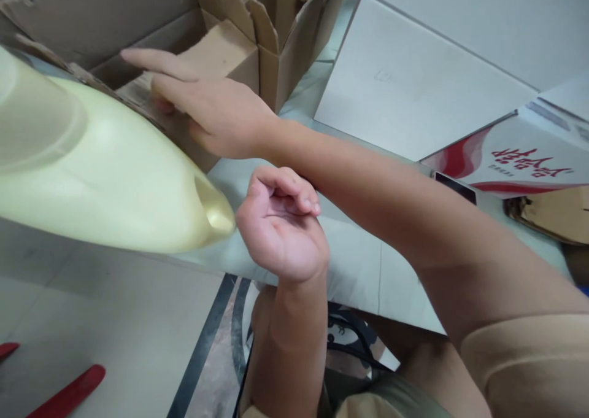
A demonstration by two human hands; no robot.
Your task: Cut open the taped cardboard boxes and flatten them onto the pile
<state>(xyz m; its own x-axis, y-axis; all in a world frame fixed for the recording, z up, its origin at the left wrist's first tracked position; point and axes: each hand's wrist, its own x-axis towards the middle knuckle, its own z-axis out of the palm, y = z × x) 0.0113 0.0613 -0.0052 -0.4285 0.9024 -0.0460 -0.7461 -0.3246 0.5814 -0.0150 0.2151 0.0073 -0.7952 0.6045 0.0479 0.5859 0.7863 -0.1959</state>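
Observation:
My right hand [221, 111] reaches over the near side of an open cardboard box [151, 13], its index finger stretched out and the other fingers partly bent. Under its fingertips lies a small pale, ribbed-looking piece [138, 92], too blurred to name. I see nothing gripped in this hand. My left hand [285, 228] is palm up below the right forearm, fingers loosely curled with a gap over the bare palm. Close on the left, a large pale yellow, smooth, rounded object [115, 172] with a hollow at its tip covers part of the box.
A second open carton [294, 43] with raised flaps stands beside the first. White panels or boxes [414, 68] lie at the upper right, near a red-and-white printed box [519, 154]. The light table [354, 252] has its front edge below my hands. A red strip [73, 393] shows at lower left.

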